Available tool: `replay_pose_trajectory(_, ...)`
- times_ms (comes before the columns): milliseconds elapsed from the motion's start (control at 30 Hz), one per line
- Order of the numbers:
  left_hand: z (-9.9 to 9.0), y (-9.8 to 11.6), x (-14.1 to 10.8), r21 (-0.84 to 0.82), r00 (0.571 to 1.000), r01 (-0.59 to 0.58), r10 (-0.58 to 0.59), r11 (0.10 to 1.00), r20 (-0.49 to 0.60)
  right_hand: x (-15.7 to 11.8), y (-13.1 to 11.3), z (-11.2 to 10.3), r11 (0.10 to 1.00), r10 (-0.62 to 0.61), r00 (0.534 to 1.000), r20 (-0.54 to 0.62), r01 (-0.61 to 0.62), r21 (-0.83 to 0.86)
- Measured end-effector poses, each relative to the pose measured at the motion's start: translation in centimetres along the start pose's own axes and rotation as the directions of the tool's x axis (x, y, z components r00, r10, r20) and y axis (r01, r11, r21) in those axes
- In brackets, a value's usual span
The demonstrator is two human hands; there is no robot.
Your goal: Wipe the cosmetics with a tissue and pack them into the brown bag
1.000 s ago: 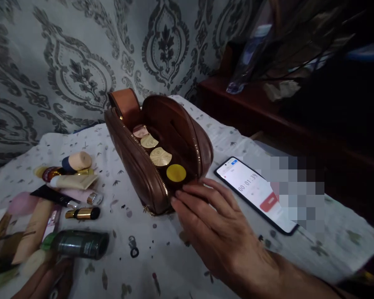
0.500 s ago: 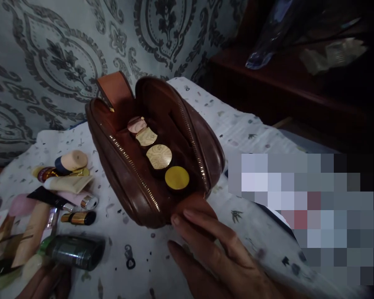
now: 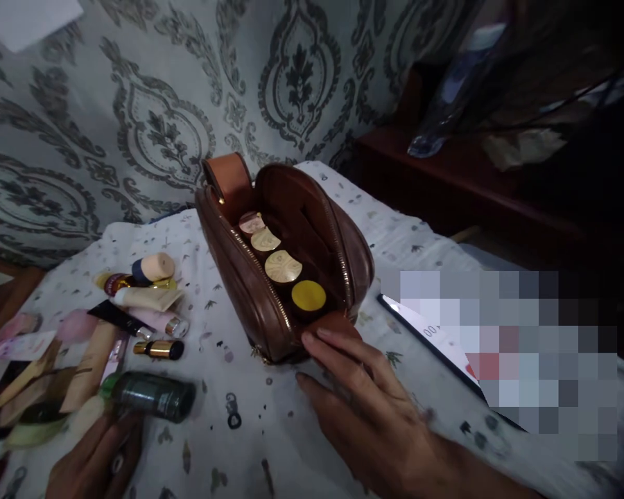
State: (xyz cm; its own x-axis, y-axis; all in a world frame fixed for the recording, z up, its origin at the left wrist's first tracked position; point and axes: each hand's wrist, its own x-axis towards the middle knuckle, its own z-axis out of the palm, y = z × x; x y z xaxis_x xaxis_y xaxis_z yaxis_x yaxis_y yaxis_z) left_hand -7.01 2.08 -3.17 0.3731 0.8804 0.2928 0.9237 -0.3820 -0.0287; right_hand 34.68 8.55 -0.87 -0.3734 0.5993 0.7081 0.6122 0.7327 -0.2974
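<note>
A brown leather toiletry bag (image 3: 239, 291) stands unzipped on the patterned cloth. Inside it, a yellow round lid (image 3: 308, 296), two pale gold round lids and a pinkish one form a row. My right hand (image 3: 364, 395) rests its fingertips on the tan tab (image 3: 335, 326) at the bag's near end, thumb apart below. My left hand (image 3: 96, 454) is low at the left, fingers bent and slightly apart, beside a dark green bottle (image 3: 153, 396) with a bright green neck and a pale rounded item (image 3: 86, 419). The left fingertips are partly in shadow.
Left of the bag lie several cosmetics, among them a cream tube (image 3: 150, 298), a black-and-gold tube (image 3: 159, 348) and a beige bottle (image 3: 156, 267). A phone (image 3: 431, 339), partly blurred out, lies right. A plastic bottle (image 3: 455, 90) stands on dark red furniture (image 3: 395, 152). Patterned wall behind.
The view has shifted, so the bag and cosmetics appear farther right and smaller. More of my left hand shows beside the green bottle. My right fingertips stay at the bag's tab.
</note>
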Motion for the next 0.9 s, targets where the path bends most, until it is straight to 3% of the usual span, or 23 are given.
replay_pose_trajectory(167,-0.2,0.7,1.6,0.072,0.98,-0.155,0.162,0.985,-0.111,0.7,-0.4,-0.4,0.997,-0.07,0.997,0.033,0.071,-0.035)
replay_pose_trajectory(267,-0.3,1.5,2.2,0.136,0.959,-0.167,0.193,0.977,-0.209,1.3,-1.4,-0.6,0.993,-0.108,0.994,0.0,0.108,-0.044)
replay_pose_trajectory(367,-0.5,2.5,2.5,0.143,0.953,-0.159,0.19,0.977,-0.235,1.8,-2.7,-0.2,0.983,-0.185,0.983,-0.005,0.184,-0.024)
replay_pose_trajectory(567,-0.7,2.4,2.2,0.161,0.971,-0.144,0.171,0.976,-0.169,3.5,-5.3,3.4,0.937,-0.321,0.944,0.072,0.305,0.172)
replay_pose_trajectory(733,-1.4,2.5,1.7,0.174,0.961,-0.183,0.213,0.968,-0.176,4.9,-8.5,6.8,0.905,-0.354,0.923,0.147,0.299,0.302)
replay_pose_trajectory(900,-2.4,2.0,0.9,0.187,0.956,-0.186,0.221,0.965,-0.192,6.1,-10.7,8.6,0.878,-0.364,0.915,0.173,0.275,0.391)
